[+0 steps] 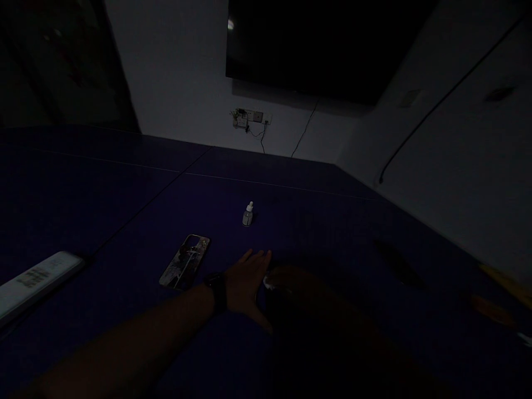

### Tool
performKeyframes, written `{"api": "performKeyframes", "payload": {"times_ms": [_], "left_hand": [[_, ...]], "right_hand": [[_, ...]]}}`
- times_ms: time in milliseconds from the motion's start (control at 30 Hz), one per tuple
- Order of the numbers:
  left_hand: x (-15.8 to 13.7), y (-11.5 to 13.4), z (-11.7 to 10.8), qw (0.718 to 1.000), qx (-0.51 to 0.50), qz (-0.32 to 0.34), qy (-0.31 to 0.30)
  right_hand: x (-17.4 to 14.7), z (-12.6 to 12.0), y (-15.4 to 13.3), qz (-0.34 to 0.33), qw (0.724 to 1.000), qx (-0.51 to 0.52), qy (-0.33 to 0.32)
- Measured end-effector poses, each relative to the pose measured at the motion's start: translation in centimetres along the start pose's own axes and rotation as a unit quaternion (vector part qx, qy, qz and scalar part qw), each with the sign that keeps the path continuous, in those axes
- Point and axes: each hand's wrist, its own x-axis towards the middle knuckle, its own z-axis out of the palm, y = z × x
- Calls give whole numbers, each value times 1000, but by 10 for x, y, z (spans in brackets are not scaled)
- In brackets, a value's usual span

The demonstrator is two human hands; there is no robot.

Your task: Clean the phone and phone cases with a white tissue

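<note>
My left hand [247,285], with a dark watch [216,288] at its wrist, lies on the blue surface [233,354], fingers stretched out and thumb apart. Right beside it is my right hand [293,275], mostly lost in deep shadow. Its fingers curl over a small whitish thing [268,283] too dim to name. Beyond both hands stands a small dropper bottle [247,216] with a white top, upright and touched by neither. A patterned phone case [185,262] lies left of my left hand; whether a phone is in it I cannot tell.
At the left lies a white power strip [39,282] with a dark cable. A dark flat object [397,263] and an orange-brown item [492,310] lie to the right, near the wall. Sockets [253,116] and a large black screen [316,50] are on the far wall.
</note>
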Motion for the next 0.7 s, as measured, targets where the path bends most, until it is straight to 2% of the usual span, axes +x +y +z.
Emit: {"api": "performKeyframes", "payload": {"times_ms": [100,200,267,367,533,600,700], "left_hand": [[0,-1,0,1000,-1,4,6],[0,1,-1,1000,-3,7,3],[0,1,-2,1000,-3,8,1],[0,1,-2,1000,-2,7,3],[0,3,-3,1000,2,5,-5],[0,3,-4,1000,6,-1,-14],[0,4,-4,1000,11,-4,-17]], "right_hand": [[3,-12,-1,41,998,-30,23],[-2,-23,-10,54,997,-54,-8],[-4,-24,-16,43,997,-64,-29],[-1,-20,-17,35,996,-79,-22],[-3,-25,-6,80,991,-109,4],[-6,-28,-8,72,992,-99,-14],[-3,-22,-16,26,997,-72,-26]]}}
